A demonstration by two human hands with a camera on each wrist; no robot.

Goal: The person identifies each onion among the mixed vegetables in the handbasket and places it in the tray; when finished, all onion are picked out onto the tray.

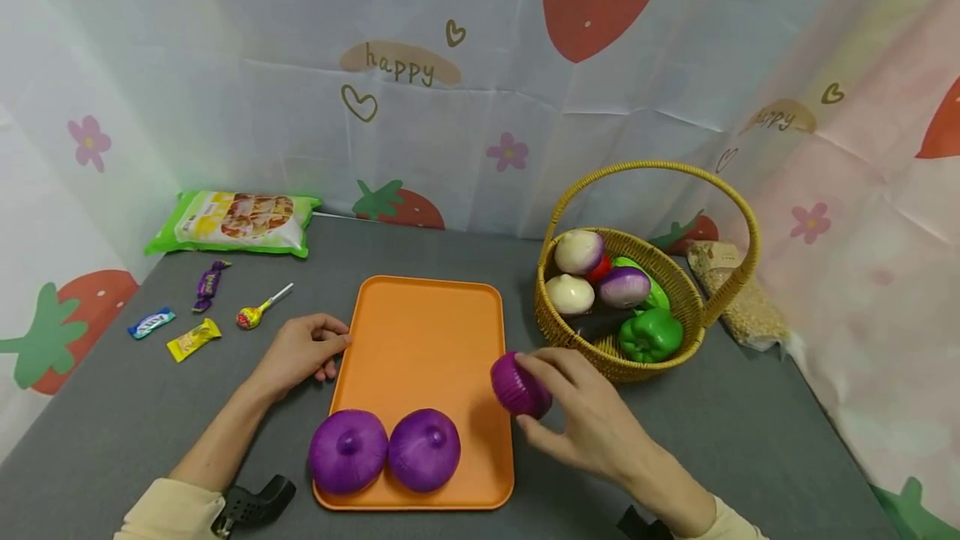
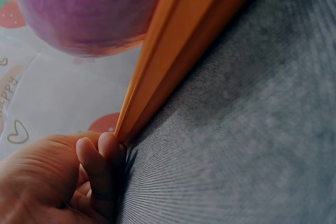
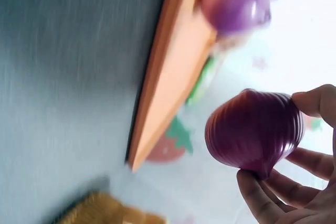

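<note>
My right hand holds a ridged red onion between thumb and fingers, above the right edge of an orange tray. In the right wrist view the red onion hangs clear of the tray, its pointed end toward the fingers. At the tray's left edge, my left hand pinches the rim; the left wrist view shows the fingertips right at it. Two larger, smooth purple onions, one at the near left corner and another beside it, sit on the tray's near end.
Behind my right hand stands a wicker basket of vegetables, including a green pepper. A bag of grains lies to its right. Several sweets, among them a lollipop, lie at left, before a green packet.
</note>
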